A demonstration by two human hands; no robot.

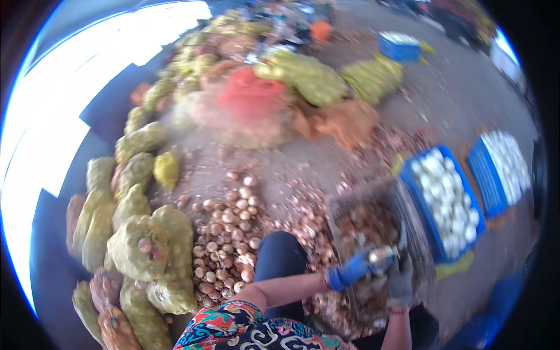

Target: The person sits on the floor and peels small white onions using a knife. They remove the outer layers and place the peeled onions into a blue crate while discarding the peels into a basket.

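My left hand (356, 267), in a blue glove, grips an onion (379, 255) above a worn rectangular crate (339, 245). My right hand (400, 280) wears a greyish glove and is closed around a knife, its pale blade (403, 238) pointing away from me. The two hands nearly meet at the onion, and its far side touches or lies close to the right hand's fingers. Brown onion skins (369, 223) fill the crate below, blurred by motion. Left of my knee, unpeeled onions (223, 249) lie in a heap on the floor.
Blue crates of white peeled onions (446, 201) stand at the right, one beside the worn crate. Stuffed yellow-green mesh sacks (138, 245) line the left. Red netting (249, 92) and an orange sack (350, 120) lie ahead. Loose skins (306, 218) litter the floor. A person (288, 22) is far back.
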